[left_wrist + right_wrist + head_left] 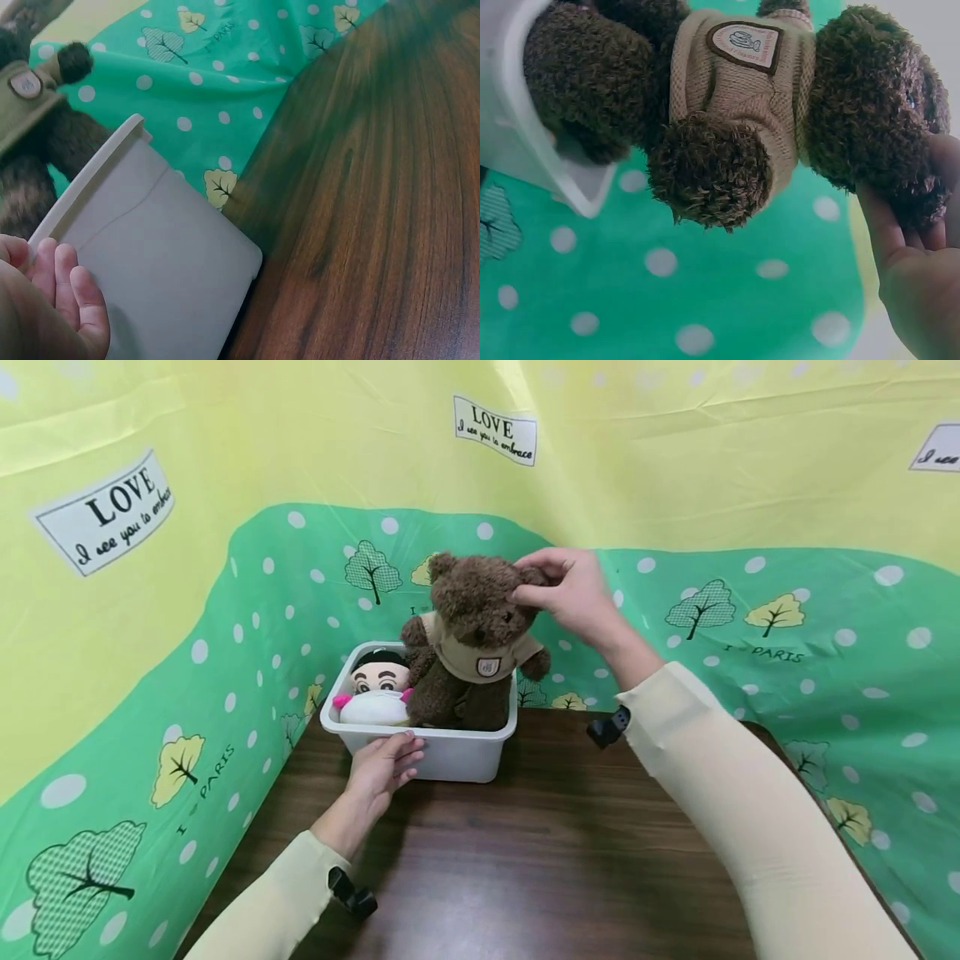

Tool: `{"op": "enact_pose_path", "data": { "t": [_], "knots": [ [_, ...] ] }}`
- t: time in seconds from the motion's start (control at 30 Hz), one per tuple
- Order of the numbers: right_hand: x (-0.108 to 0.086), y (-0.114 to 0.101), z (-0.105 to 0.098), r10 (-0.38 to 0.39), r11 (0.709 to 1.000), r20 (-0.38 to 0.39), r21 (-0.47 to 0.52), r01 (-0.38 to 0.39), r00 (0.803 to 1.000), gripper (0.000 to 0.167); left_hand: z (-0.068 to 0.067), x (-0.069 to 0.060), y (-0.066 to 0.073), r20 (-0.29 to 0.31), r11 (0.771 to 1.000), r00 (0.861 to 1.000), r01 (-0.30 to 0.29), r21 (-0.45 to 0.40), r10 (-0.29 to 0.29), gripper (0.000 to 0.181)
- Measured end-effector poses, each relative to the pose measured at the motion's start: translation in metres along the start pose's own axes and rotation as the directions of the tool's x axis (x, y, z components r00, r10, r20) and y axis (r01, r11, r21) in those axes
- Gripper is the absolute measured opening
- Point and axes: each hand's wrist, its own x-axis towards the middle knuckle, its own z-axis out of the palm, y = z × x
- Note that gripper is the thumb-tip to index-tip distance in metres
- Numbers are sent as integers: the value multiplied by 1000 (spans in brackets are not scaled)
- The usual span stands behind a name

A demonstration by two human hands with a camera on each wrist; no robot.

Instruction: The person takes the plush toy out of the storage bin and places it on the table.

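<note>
A brown teddy bear [480, 618] in a beige knitted sweater is upright, its legs inside a light grey plastic bin [457, 760]. My right hand [572, 589] pinches the bear by the ear at the side of its head; the right wrist view shows the fingers and thumb of this hand [922, 240] around that ear. At the bin's near side, my left hand [381, 768] holds the rim, fingers against the outer wall. To the bear's left in the bin lies a plush doll [378, 681] with black hair and a white body. The doll's lower part is hidden.
The bin stands at the back left of a dark brown wooden table [480, 860]. A green and yellow printed cloth [712, 518] hangs behind and along both sides, close to the bin's back.
</note>
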Motion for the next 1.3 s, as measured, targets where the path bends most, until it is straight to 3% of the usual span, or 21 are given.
{"op": "enact_pose_path", "data": {
  "t": [0.23,0.43,0.6,0.73,0.97,1.13,1.3],
  "knots": [
    [0,-24,-46,20,995,-76,103,-12,997,32,1,0,1,-9,1000,1000,11,-7,-11,21],
    [-5,-23,-88,1,980,-118,199,22,993,30,0,2,1,-14,1000,1000,13,1,-13,24],
    [-17,-8,-122,68,997,-134,43,-63,989,31,-2,4,0,-10,1000,1000,9,6,-8,27],
    [-29,13,-140,131,981,-131,-126,-147,983,32,-2,5,-1,-9,1000,1000,8,15,-8,28],
    [-41,72,-137,189,940,-83,-272,-204,979,37,-1,5,0,-21,1000,1000,-4,14,4,26],
    [-47,116,-120,234,923,-43,-302,-236,971,37,0,2,0,-23,1000,1000,-10,15,10,23],
    [-50,144,-108,268,910,-6,-327,-256,963,38,0,2,-1,-34,1000,999,-16,16,16,24]
  ]
}}
